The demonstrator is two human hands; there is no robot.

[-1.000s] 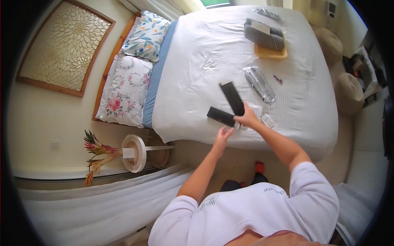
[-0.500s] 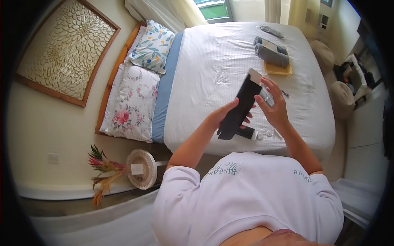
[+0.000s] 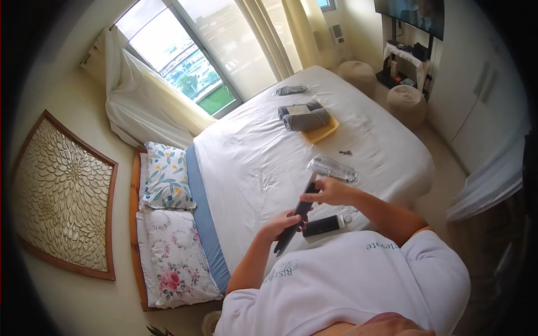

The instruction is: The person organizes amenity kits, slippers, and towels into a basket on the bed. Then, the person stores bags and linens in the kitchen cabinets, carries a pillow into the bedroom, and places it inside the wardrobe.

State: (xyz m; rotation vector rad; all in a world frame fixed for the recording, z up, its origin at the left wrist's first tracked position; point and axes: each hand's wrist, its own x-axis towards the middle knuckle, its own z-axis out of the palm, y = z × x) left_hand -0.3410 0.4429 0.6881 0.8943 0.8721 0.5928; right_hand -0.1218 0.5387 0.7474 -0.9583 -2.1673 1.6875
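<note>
A long flat black case (image 3: pixel 291 228) with a light end is held up over the near edge of the bed, tilted. My left hand (image 3: pixel 282 224) is wrapped round its lower middle. My right hand (image 3: pixel 326 192) grips it near the light upper end, fingers closed on it. Below the hands a black box (image 3: pixel 322 225) with a white end lies on the bed, with small round white items (image 3: pixel 347 218) beside it. Just beyond my right hand lies a clear plastic package (image 3: pixel 334 168).
On the white bed (image 3: pixel 246 151) are rolled grey towels (image 3: pixel 304 116), a yellow tray (image 3: pixel 323 132), a dark bundle (image 3: pixel 292 89) and a small dark item (image 3: pixel 345 152). Two pillows (image 3: pixel 168 176) lie at the left. Poufs (image 3: pixel 406 105) stand beyond the bed.
The view has swung up and turned, showing more window. The black case has turned nearly edge-on. My right hand, which was raised open beside the case, has closed on its upper part.
</note>
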